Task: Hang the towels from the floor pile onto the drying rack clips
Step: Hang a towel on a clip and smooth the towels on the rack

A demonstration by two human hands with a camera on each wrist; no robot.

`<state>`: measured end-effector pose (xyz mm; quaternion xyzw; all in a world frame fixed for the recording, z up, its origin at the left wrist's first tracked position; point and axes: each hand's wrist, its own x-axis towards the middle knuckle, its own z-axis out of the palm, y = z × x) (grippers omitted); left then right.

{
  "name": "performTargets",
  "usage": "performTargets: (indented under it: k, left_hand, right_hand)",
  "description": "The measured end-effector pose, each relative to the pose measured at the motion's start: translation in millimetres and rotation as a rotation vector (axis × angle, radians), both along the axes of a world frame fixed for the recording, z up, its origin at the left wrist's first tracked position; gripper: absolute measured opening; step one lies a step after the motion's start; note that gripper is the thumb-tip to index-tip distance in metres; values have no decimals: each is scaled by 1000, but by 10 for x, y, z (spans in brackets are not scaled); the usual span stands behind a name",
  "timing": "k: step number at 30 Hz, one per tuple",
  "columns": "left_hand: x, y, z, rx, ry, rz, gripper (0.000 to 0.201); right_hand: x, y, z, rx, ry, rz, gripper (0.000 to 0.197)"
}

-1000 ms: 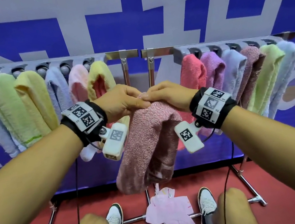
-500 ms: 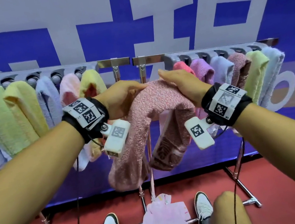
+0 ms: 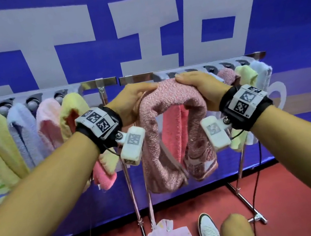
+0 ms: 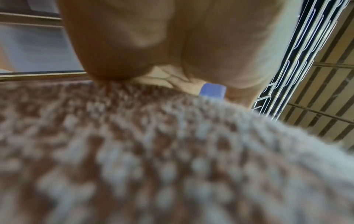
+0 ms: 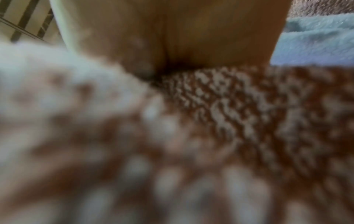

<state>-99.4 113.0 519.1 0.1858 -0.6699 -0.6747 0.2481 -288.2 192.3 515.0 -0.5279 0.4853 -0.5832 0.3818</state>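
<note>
A blue banner (image 3: 285, 1) with large pale grey characters is stretched behind everything, and a band of orange is seen low at its right edge. A red floor (image 3: 300, 192) is spread below it. Two white shoes with dark trim (image 3: 207, 227) are planted on that floor, toes pointed toward the banner, and bare knees are seen just beside them.

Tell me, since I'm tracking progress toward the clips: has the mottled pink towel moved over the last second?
Yes. The mottled pink towel, gripped by both hands, has risen toward the rack's top rail; its fold now sits just below it.
</note>
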Motion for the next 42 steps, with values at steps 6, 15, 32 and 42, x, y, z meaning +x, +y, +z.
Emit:
performTargets:
  k: [6, 15, 32, 42]
  left_hand:
    - [-139, -167, -314, -106, -380, 57, 19]
    - [-478, -428, -130, -39, -45, 160, 16]
    - [-1138, -1065, -281, -45, 222, 389, 17]
    - [-1162, -1254, -423, -111, 220, 408, 17]
  right_hand:
    - [-141, -102, -131, 255, 699, -76, 33]
    - [-475, -363, -35, 176, 56, -194, 14]
    - [-598, -1056, 137, 288, 340, -437, 18]
    - [-648, -1083, -5, 307, -8, -364, 13]
